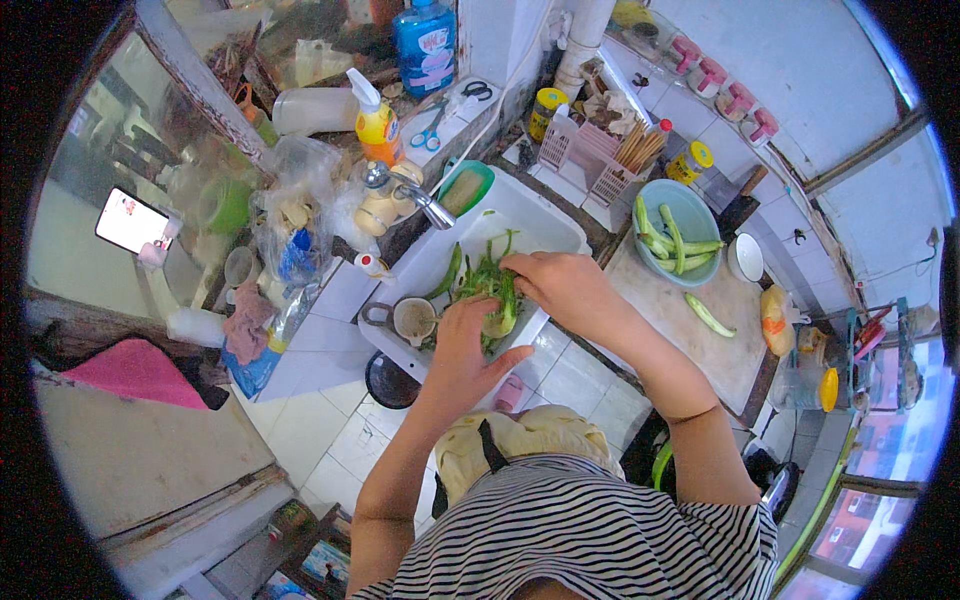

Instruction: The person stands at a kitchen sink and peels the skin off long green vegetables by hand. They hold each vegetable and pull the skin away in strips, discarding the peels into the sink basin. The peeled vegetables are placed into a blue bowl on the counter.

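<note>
A white sink (551, 217) stands before me with a pile of green leafy vegetables (480, 274) in it. My right hand (559, 289) is at the pile's right side, its bent fingers closed around the upper part of a green stalk (510, 304). My left hand (469, 337) is palm down over the near side of the pile, its thumb spread out; what lies under its fingers is hidden. A long green gourd-like vegetable (448, 271) leans at the sink's left wall. Near my left hand, a small handled cup (414, 319) sits at the left corner.
A chrome faucet (431, 206) reaches over the sink. On the right, a cutting board (690, 330) carries a blue bowl (679, 193) of peeled gourds and one loose piece (709, 315). A cleaver (739, 206) and a white bowl (745, 257) are beside it. Bottles and plastic bags (296, 217) crowd the left ledge.
</note>
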### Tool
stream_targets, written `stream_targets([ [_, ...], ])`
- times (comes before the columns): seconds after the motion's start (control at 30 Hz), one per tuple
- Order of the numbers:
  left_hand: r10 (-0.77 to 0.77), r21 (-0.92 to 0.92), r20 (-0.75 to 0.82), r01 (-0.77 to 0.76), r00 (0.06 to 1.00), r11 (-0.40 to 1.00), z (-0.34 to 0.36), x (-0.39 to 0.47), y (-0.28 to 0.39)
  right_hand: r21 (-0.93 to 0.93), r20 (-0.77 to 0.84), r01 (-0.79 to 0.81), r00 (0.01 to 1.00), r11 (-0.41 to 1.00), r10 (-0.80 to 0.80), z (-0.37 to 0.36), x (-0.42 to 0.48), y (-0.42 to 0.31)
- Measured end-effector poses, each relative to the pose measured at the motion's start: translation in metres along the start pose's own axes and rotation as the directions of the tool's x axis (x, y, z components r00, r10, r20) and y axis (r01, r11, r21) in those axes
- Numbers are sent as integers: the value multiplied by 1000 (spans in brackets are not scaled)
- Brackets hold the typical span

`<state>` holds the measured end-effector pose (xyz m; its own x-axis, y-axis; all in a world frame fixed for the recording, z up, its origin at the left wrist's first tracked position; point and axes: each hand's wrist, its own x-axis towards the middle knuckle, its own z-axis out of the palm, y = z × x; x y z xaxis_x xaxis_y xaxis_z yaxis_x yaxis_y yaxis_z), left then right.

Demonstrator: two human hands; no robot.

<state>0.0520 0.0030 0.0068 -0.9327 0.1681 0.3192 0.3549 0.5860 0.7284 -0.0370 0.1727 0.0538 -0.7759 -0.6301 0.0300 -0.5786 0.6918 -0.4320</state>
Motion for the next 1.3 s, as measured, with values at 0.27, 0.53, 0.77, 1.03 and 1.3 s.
stream_targets([
  [0.27,-378,-536,150,396,914,746,24,-3,0,20,-73,-22,997,1000,24,6,-6,2],
  [0.53,-451,-907,383,420,806,-19,30,-4,-16,488,-261,-146,916,861,304,11,-26,-17],
  [0.77,-421,-920,392,358,818,-162,30,-4,0,787,-157,-80,933,612,325,49,-25,-29],
  [1.03,-346,-912,400,332,849,-240,29,-10,3,485,-429,111,895,868,125,39,-22,-34],
  [1.3,-323,-913,406,368,855,-175,27,-10,-2,493,-433,118,892,862,126,34,-17,-29],
])
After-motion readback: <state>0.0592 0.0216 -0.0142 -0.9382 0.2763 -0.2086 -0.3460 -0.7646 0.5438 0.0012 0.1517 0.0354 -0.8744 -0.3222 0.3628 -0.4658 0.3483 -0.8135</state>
